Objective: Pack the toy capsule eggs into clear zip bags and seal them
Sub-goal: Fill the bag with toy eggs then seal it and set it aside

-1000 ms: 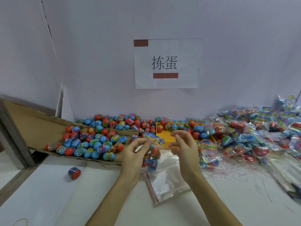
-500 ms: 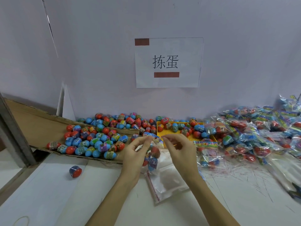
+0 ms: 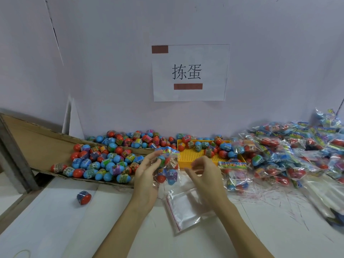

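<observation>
My left hand (image 3: pixel 147 174) holds a clear zip bag (image 3: pixel 167 168) with several red-and-blue capsule eggs in it, fingers and thumb curled at its left side near the top. My right hand (image 3: pixel 204 175) hovers just right of the bag, fingers loosely curled, holding nothing. A stack of flat clear zip bags (image 3: pixel 184 207) lies on the white table below both hands. Loose eggs (image 3: pixel 104 161) fill the cardboard tray on the left.
A yellow perforated tray (image 3: pixel 188 157) with several eggs sits behind the hands. Filled bags (image 3: pixel 290 151) are heaped at the right. One stray egg (image 3: pixel 83 197) lies on the table (image 3: pixel 74 229) at the left. A paper sign (image 3: pixel 189 72) hangs on the wall.
My right hand has let go of the bag's top edge and moved away to the right and down. My left hand still holds the filled bag.
</observation>
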`<state>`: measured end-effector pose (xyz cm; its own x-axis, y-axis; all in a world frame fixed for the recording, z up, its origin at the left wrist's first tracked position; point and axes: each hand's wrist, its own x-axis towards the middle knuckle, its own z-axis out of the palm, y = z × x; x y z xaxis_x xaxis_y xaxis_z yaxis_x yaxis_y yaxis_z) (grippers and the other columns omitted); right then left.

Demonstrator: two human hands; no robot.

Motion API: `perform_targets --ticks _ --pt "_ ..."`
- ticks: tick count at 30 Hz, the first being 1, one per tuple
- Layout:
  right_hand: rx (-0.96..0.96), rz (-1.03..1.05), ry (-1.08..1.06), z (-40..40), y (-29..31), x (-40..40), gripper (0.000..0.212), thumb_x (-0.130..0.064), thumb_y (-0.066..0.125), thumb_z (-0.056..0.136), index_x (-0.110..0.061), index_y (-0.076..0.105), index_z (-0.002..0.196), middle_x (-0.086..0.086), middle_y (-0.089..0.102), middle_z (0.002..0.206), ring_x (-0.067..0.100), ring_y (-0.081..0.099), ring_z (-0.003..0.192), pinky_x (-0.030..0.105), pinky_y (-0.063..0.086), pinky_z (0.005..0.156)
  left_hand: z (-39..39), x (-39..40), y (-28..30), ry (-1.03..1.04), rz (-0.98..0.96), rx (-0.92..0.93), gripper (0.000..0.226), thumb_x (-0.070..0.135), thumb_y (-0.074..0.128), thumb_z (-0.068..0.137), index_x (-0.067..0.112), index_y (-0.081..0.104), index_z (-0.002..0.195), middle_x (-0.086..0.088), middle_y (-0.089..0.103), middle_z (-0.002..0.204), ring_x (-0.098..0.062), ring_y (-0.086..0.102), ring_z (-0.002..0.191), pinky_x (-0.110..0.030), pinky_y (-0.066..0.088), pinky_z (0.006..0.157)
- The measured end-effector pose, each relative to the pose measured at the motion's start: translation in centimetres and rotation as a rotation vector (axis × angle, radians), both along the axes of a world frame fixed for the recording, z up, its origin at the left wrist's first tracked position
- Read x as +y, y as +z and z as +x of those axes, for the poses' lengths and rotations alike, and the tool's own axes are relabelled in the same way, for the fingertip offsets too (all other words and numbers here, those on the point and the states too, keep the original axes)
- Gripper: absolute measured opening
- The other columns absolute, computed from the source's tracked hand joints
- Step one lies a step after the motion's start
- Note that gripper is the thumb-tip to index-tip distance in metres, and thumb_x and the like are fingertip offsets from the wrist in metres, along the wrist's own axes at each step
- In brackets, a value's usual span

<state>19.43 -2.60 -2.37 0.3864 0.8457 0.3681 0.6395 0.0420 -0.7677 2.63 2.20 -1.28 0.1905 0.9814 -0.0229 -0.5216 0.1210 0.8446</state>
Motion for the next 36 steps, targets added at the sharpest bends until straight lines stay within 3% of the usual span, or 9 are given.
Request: perform_targets --ticks 3,5,8,11,13,16,21,28,36 --pt "-0.011 0.084 0.021 -0.5 0.0 -0.2 0.021 -0.025 0.066 0.098 -0.014 0.08 0.087 -0.011 0.071 0.096 0.002 0.064 0.088 0.008 0.047 0.076 0.0 0.0 -0.1 -0.001 0.012 -0.017 0.029 0.003 0.056 0.101 0.019 0.076 0.115 -0.008 0.075 0.119 -0.025 0.076 0.101 -0.03 0.061 0.063" --pt "0.141 0.091 0.116 -0.8 0.0 -0.3 0.022 -0.025 0.062 0.101 -0.017 0.079 0.09 -0.009 0.074 0.078 0.007 0.068 0.065 0.02 0.053 0.062 0.0 -0.1 -0.2 0.004 0.048 -0.048 0.032 0.007 0.055 0.103 0.026 0.072 0.123 -0.007 0.072 0.126 -0.026 0.074 0.108 -0.031 0.061 0.068" --pt "0.347 -0.034 0.25 -1.7 0.2 -0.4 0.029 -0.039 0.052 0.103 -0.018 0.073 0.104 0.002 0.073 0.067 0.017 0.057 0.04 0.025 0.044 0.039 0.0 -0.3 -0.1 0.045 0.088 -0.055 0.044 0.017 0.053 0.106 0.05 0.057 0.135 0.001 0.063 0.138 -0.023 0.069 0.118 -0.035 0.061 0.08" --pt "0.534 -0.105 0.336 -2.6 0.4 -0.4 0.039 -0.051 0.055 0.1 -0.015 0.072 0.103 0.007 0.077 0.078 0.019 0.065 0.05 0.022 0.037 0.039 0.1 -0.6 -0.2 0.051 0.126 0.008 0.051 0.027 0.056 0.103 0.065 0.046 0.136 0.01 0.054 0.145 -0.016 0.064 0.123 -0.034 0.056 0.085" --pt "0.557 -0.069 0.316 -2.6 0.6 -0.5 0.034 -0.048 0.066 0.094 -0.016 0.076 0.095 0.007 0.077 0.079 0.019 0.069 0.058 0.021 0.041 0.042 0.2 -0.5 -0.5 0.049 0.131 0.011 0.059 0.029 0.067 0.092 0.06 0.045 0.138 0.008 0.06 0.139 -0.016 0.067 0.119 -0.031 0.057 0.084" --pt "0.553 0.007 0.269 -1.6 0.8 -0.6 0.028 -0.044 0.074 0.089 -0.017 0.079 0.084 0.006 0.075 0.073 0.013 0.064 0.057 0.02 0.044 0.047 0.1 0.1 -0.5 0.086 0.069 -0.016 0.066 0.027 0.08 0.078 0.036 0.056 0.139 -0.003 0.073 0.124 -0.02 0.073 0.109 -0.028 0.061 0.077" --pt "0.533 0.075 0.217 -0.3 1.0 -0.6 0.025 -0.027 0.07 0.095 -0.01 0.077 0.077 0.006 0.063 0.063 0.008 0.049 0.053 0.018 0.041 0.051 -0.4 0.6 -0.6 -0.002 -0.053 0.069 0.043 0.028 0.086 0.07 0.01 0.078 0.108 -0.013 0.08 0.099 -0.023 0.079 0.086 -0.024 0.06 0.059" --pt "0.482 0.135 0.23 0.4 1.5 -0.7 0.035 -0.027 0.063 0.1 -0.02 0.068 0.066 -0.002 0.051 0.057 0.008 0.043 0.053 0.019 0.039 0.054 -0.1 0.3 -0.7 0.058 0.107 0.121 0.021 0.034 0.078 0.083 0.02 0.08 0.099 -0.01 0.08 0.101 -0.026 0.078 0.093 -0.031 0.063 0.066" --pt "0.522 -0.11 0.409 -0.8 1.7 -0.8 0.044 -0.047 0.046 0.103 -0.012 0.073 0.107 0.011 0.076 0.088 0.018 0.067 0.072 0.024 0.049 0.058 -0.5 0.5 -1.0 0.236 0.221 0.283 0.008 0.036 0.073 0.092 0.031 0.079 0.09 -0.003 0.079 0.091 -0.018 0.076 0.088 -0.022 0.06 0.068"
